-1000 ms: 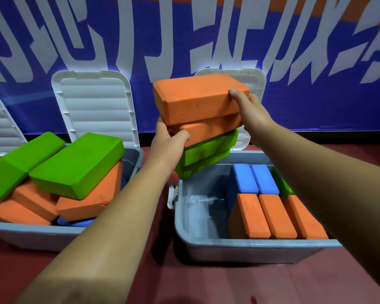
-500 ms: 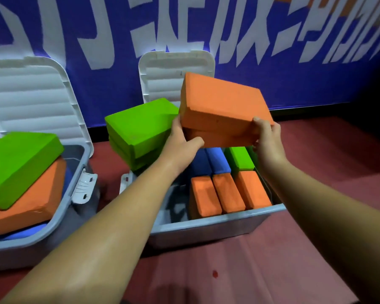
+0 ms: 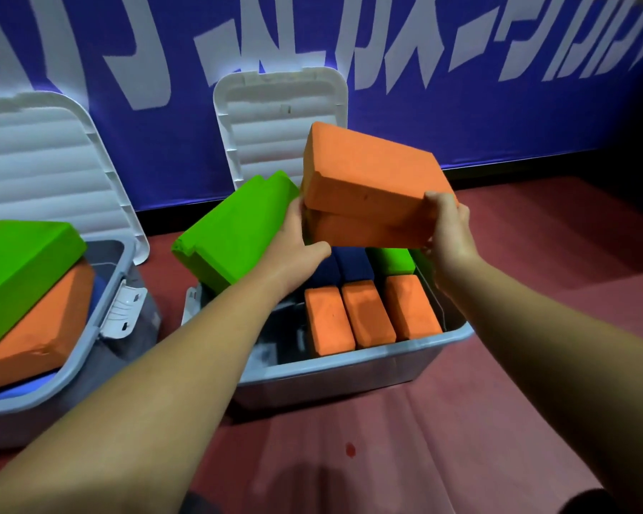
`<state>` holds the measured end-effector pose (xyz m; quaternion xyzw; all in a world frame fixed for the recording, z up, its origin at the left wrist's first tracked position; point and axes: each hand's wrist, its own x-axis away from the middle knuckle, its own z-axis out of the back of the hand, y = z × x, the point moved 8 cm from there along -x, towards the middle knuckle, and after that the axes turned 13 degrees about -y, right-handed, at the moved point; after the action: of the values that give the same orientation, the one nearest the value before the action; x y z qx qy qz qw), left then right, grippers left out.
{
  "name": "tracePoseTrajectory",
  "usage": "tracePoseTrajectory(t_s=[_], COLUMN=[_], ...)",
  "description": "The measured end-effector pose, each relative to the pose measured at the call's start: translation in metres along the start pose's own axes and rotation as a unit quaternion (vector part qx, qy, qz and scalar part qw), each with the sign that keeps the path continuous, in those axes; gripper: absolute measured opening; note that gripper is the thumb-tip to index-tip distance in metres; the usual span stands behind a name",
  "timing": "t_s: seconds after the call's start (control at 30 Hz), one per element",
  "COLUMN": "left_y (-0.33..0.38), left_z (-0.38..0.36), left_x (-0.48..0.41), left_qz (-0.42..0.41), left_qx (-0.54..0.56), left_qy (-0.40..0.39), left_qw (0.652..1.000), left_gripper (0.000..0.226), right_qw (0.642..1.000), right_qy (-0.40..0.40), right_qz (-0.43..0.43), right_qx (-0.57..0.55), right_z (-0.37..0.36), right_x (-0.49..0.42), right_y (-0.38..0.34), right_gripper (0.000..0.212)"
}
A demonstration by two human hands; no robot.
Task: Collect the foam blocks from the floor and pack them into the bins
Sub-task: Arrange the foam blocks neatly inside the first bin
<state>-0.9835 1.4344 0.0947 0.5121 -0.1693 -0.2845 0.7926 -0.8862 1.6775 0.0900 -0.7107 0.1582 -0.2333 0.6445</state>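
Observation:
I hold two stacked orange foam blocks (image 3: 368,179) above the right grey bin (image 3: 349,365). My left hand (image 3: 294,243) grips their left end and my right hand (image 3: 448,224) grips their right end. Two green blocks (image 3: 231,231) tilt against the bin's back left corner, beside my left hand. Inside the bin stand three orange blocks (image 3: 368,317) in front, with blue blocks (image 3: 349,265) and a green block (image 3: 390,259) behind them. The bin's left part shows bare floor.
The left grey bin (image 3: 90,328) is heaped with a green block (image 3: 19,276), an orange block (image 3: 34,343) and blue ones below. Both white lids (image 3: 283,116) stand open against the blue banner wall. Red floor (image 3: 387,439) lies in front and to the right.
The green blocks came off the bottom of the stack and dropped to the left, leaning on the bin's edge. The two orange blocks stayed in my hands and moved right over the bin.

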Motion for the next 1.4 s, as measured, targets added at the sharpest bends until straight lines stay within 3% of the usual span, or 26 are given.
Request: tracePoseTrajectory(t_s=[0.27, 0.57, 0.7, 0.8, 0.97, 1.1, 1.23, 1.33, 1.4], left_y=[-0.005, -0.027, -0.029, -0.039, -0.040, -0.032, -0.030, -0.026, -0.020], left_z=[0.009, -0.028, -0.024, -0.016, -0.010, 0.002, 0.013, 0.020, 0.031], left_x=[-0.002, 0.005, 0.001, 0.002, 0.003, 0.003, 0.007, 0.006, 0.009], left_qz=[0.002, 0.005, 0.007, 0.043, 0.038, 0.011, -0.044, -0.066, -0.054], left_qx=[-0.051, -0.151, -0.162, -0.237, -0.307, -0.373, -0.445, -0.507, -0.534], left_qy=[0.014, -0.103, -0.097, -0.093, -0.091, -0.063, -0.041, -0.016, 0.026], left_qw=[0.999, 0.983, 0.982, 0.966, 0.947, 0.926, 0.894, 0.859, 0.843], left_gripper=[0.090, 0.107, 0.097, 0.087, 0.076, 0.067, 0.062, 0.046, 0.044], right_qw=[1.000, 0.996, 0.993, 0.988, 0.926, 0.887, 0.856, 0.818, 0.782], right_qy=[-0.013, 0.029, 0.036, 0.083, 0.160, 0.080, -0.036, -0.102, -0.091], right_qz=[-0.017, -0.074, -0.092, -0.092, 0.098, 0.208, 0.324, 0.347, 0.343], right_qx=[0.004, 0.038, 0.058, 0.093, 0.327, 0.405, 0.400, 0.448, 0.513], right_z=[0.001, 0.034, 0.035, 0.041, 0.030, -0.018, -0.084, -0.128, -0.142], right_x=[0.000, 0.001, 0.003, 0.006, 0.016, 0.017, 0.033, 0.045, 0.049], right_y=[0.007, 0.031, 0.035, 0.029, -0.025, -0.051, -0.062, -0.055, -0.050], right_gripper=[0.078, 0.078, 0.079, 0.076, 0.062, 0.045, 0.030, 0.025, 0.028])
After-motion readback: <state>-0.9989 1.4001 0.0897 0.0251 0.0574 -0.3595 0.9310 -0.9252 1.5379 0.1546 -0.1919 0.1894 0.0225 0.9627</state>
